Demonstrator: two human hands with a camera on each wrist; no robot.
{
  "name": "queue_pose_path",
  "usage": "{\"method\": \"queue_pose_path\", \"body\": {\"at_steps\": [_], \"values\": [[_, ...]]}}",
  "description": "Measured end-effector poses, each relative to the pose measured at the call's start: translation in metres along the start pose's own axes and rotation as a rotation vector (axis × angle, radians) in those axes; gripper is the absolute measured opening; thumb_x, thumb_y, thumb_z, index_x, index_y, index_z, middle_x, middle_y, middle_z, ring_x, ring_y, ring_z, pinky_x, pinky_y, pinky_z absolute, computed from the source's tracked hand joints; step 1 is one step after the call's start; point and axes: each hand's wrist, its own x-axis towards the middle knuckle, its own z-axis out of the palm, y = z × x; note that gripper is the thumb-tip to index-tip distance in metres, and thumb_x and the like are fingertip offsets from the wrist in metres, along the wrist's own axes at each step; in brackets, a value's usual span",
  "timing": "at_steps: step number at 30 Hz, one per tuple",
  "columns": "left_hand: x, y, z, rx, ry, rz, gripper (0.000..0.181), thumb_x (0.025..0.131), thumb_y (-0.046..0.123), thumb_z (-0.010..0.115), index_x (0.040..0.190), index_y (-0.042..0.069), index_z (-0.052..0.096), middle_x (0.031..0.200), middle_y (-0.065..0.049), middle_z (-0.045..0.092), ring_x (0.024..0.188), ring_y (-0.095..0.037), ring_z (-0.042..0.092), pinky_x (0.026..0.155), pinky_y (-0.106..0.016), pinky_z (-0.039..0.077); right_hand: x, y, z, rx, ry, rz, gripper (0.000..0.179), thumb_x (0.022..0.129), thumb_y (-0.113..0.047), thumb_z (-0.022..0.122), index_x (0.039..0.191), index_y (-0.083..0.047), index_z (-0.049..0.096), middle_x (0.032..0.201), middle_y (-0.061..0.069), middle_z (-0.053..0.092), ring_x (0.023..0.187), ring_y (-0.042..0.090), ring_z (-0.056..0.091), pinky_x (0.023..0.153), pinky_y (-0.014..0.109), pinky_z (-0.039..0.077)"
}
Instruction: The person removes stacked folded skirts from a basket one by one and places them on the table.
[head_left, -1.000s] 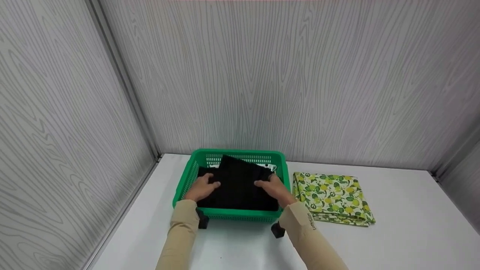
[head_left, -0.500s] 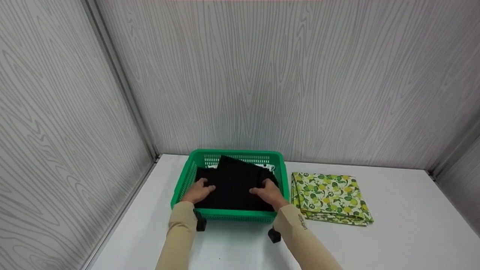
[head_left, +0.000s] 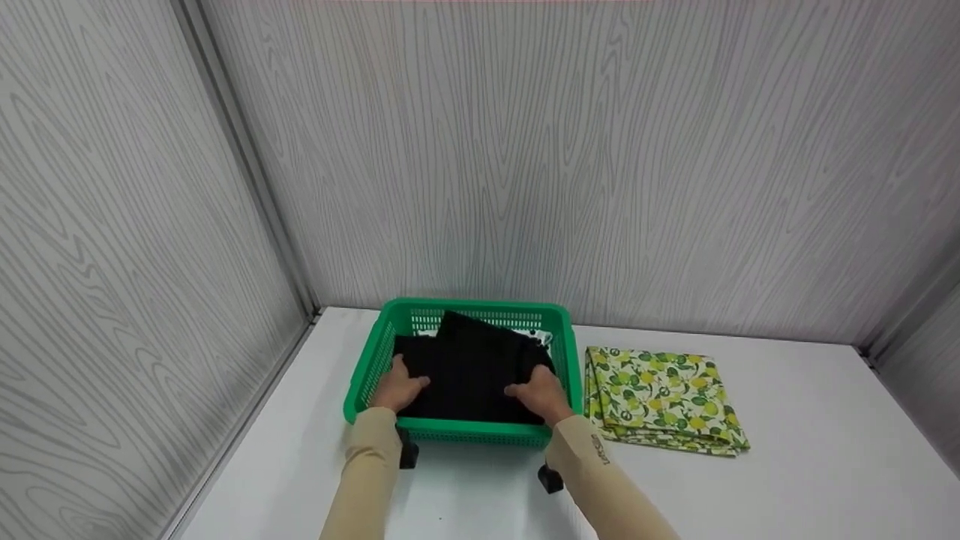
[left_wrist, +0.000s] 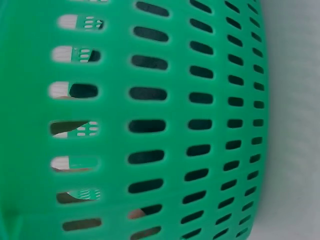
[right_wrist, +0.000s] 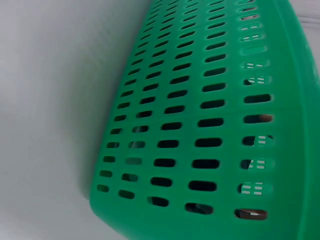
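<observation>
A folded black cloth (head_left: 465, 379) lies in the green basket (head_left: 480, 427), one corner jutting toward the basket's back wall. My left hand (head_left: 395, 388) grips the cloth's left side, thumb on top. At its right side, my right hand (head_left: 541, 392) holds it likewise, thumb pointing inward. The other fingers are partly hidden by cloth and basket. Both wrist views are filled by the slotted basket wall (left_wrist: 175, 110); dark cloth and bits of skin show through its holes. In the right wrist view the basket's side (right_wrist: 230, 135) hides most of the hand.
To the basket's right lies a folded lemon-print cloth (head_left: 664, 397) on the white table (head_left: 795, 450). Some white patterned fabric (head_left: 544, 337) peeks out behind the black cloth. Grey wood-grain panels (head_left: 487, 150) stand behind and at the left.
Both hands have shifted slightly toward the basket's near rim along the black cloth's sides. The cloth and basket stay nearly where they were.
</observation>
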Motion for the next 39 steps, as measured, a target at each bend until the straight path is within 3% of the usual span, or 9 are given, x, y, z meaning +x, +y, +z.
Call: {"method": "queue_pose_path", "body": {"at_steps": [4, 10, 13, 18, 24, 32, 39], "values": [[-0.002, 0.000, -0.001, 0.004, -0.013, -0.025, 0.071, 0.090, 0.021, 0.052, 0.140, -0.011, 0.014, 0.139, -0.034, 0.024, 0.125, -0.045, 0.029, 0.099, -0.050, 0.029, 0.000, 0.000, 0.006, -0.096, 0.002, -0.027, 0.049, 0.080, -0.017, 0.069, 0.117, 0.009, 0.050, 0.108, 0.022, 0.054, 0.093, 0.031, 0.054, 0.079, 0.044, 0.045], [-0.002, 0.001, 0.004, 0.002, -0.008, -0.010, 0.066, 0.089, 0.020, 0.054, 0.139, -0.009, 0.022, 0.137, -0.033, 0.029, 0.123, -0.044, 0.033, 0.098, -0.050, 0.032, -0.005, -0.005, 0.011, -0.297, -0.017, -0.082, 0.055, 0.082, -0.027, 0.067, 0.122, 0.008, 0.050, 0.124, 0.033, 0.040, 0.117, 0.053, 0.033, 0.094, 0.059, 0.030], [-0.001, 0.003, 0.007, 0.012, -0.011, 0.012, 0.064, 0.089, 0.019, 0.054, 0.139, -0.008, 0.024, 0.136, -0.032, 0.033, 0.122, -0.043, 0.035, 0.096, -0.049, 0.033, -0.006, -0.006, 0.010, -0.303, 0.006, -0.059, 0.062, 0.083, -0.029, 0.067, 0.128, 0.008, 0.044, 0.128, 0.035, 0.034, 0.114, 0.051, 0.037, 0.091, 0.058, 0.034], [0.001, 0.002, 0.006, 0.045, 0.010, 0.014, 0.065, 0.087, 0.017, 0.057, 0.140, -0.005, 0.026, 0.135, -0.031, 0.036, 0.120, -0.043, 0.037, 0.095, -0.049, 0.034, -0.004, -0.007, 0.010, -0.252, 0.049, -0.058, 0.069, 0.079, -0.026, 0.070, 0.132, 0.007, 0.039, 0.127, 0.034, 0.034, 0.104, 0.046, 0.047, 0.083, 0.052, 0.042], [0.004, -0.003, 0.003, 0.012, -0.023, 0.028, 0.064, 0.085, 0.013, 0.059, 0.140, -0.001, 0.029, 0.137, -0.028, 0.035, 0.121, -0.042, 0.036, 0.095, -0.050, 0.034, 0.001, -0.004, 0.012, -0.064, 0.002, -0.068, 0.068, 0.074, -0.021, 0.075, 0.129, 0.003, 0.043, 0.127, 0.028, 0.038, 0.109, 0.040, 0.045, 0.088, 0.050, 0.040], [0.007, -0.002, 0.004, -0.005, 0.000, 0.079, 0.051, 0.079, 0.006, 0.067, 0.127, 0.002, 0.050, 0.127, -0.023, 0.048, 0.109, -0.035, 0.048, 0.090, -0.046, 0.040, 0.008, 0.004, 0.008, 0.207, -0.193, -0.080, 0.078, 0.071, -0.013, 0.076, 0.137, -0.003, 0.036, 0.140, 0.021, 0.032, 0.118, 0.035, 0.040, 0.095, 0.049, 0.035], [0.007, -0.002, 0.004, 0.027, -0.045, 0.107, 0.052, 0.075, 0.010, 0.072, 0.125, 0.005, 0.055, 0.128, -0.021, 0.048, 0.110, -0.036, 0.048, 0.089, -0.048, 0.041, 0.012, 0.007, 0.006, 0.193, -0.260, -0.120, 0.078, 0.070, -0.005, 0.075, 0.138, -0.008, 0.038, 0.144, 0.019, 0.027, 0.127, 0.037, 0.029, 0.098, 0.051, 0.032]]}}
